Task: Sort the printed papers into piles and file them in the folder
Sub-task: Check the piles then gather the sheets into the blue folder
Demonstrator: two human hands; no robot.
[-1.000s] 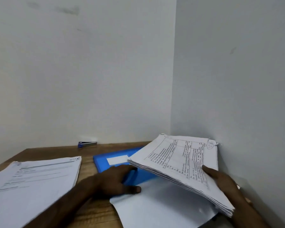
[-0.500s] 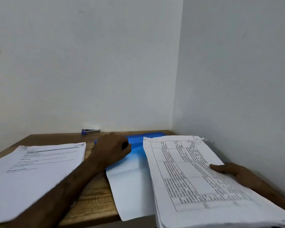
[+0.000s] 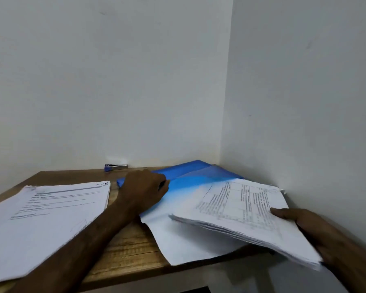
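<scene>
Print on left pile [image 3: 51,212] and grid on held stack [image 3: 241,206] too blurred; nothing legible.

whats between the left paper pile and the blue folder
Head view: a narrow strip of bare table separates pile and folder, crossed nearer the camera by the left forearm.

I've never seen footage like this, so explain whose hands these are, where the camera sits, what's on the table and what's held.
There is no machine: a person works with bare hands, and the picture comes from a camera worn on their head, looking down. On the wooden table lie a pile of printed papers, a blue folder and a stapler by the wall. The right hand holds a stack of printed papers; the left hand rests on the blue folder, fingers curled.
</scene>
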